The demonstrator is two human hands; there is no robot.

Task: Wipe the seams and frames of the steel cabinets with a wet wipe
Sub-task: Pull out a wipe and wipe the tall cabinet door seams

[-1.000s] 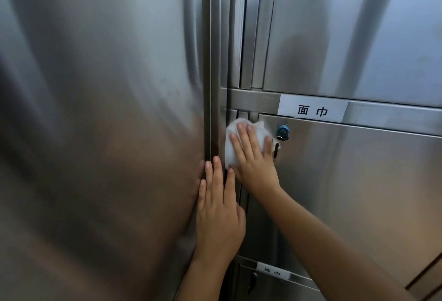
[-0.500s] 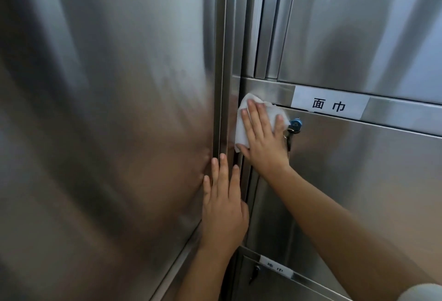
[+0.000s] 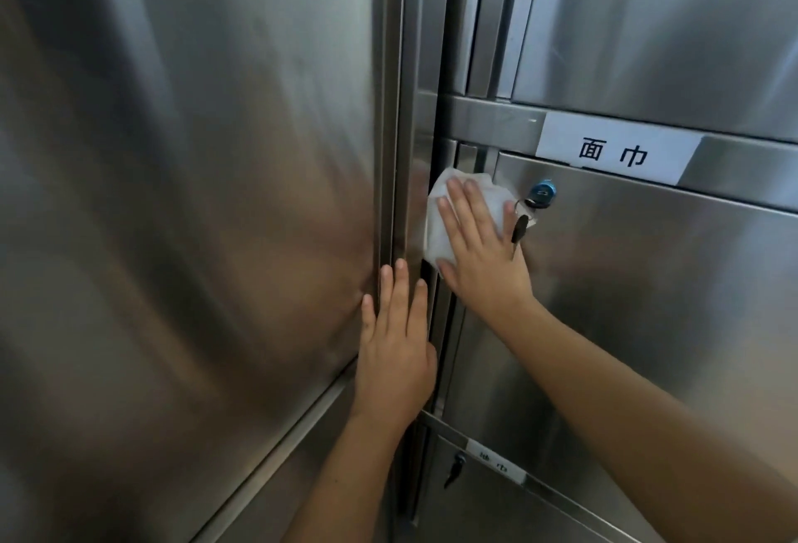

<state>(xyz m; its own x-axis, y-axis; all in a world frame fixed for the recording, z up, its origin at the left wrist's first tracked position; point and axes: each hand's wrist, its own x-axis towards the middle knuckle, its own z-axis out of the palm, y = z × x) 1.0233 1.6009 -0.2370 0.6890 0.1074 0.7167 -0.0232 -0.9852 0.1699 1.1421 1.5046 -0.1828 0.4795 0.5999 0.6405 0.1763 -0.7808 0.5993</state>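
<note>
A crumpled white wet wipe (image 3: 434, 236) was pressed flat against the upright steel frame (image 3: 468, 162) at the top left corner of the brushed steel cabinet door (image 3: 647, 283), just below the white label with black characters (image 3: 613, 152). It was held there by the right hand (image 3: 479, 257), whose fingers (image 3: 460, 206) were laid straight and slightly spread over it, not curled round it. A blue-capped lock (image 3: 542, 193) with a dark hanging key (image 3: 519, 229) was seen just beside the little finger.

The left hand (image 3: 397, 352) was rested on the vertical seam (image 3: 391, 154) between this cabinet and the large steel panel (image 3: 194, 197) on the left, its fingers (image 3: 399, 283) straight and close together, nothing being held.

The task was judged to be under way and far from finished. No wet trace could be made out on the metal, so what had been cleaned could not be told. The horizontal rail (image 3: 488, 121) above and the lower labelled door (image 3: 496, 499) were judged to be left.
</note>
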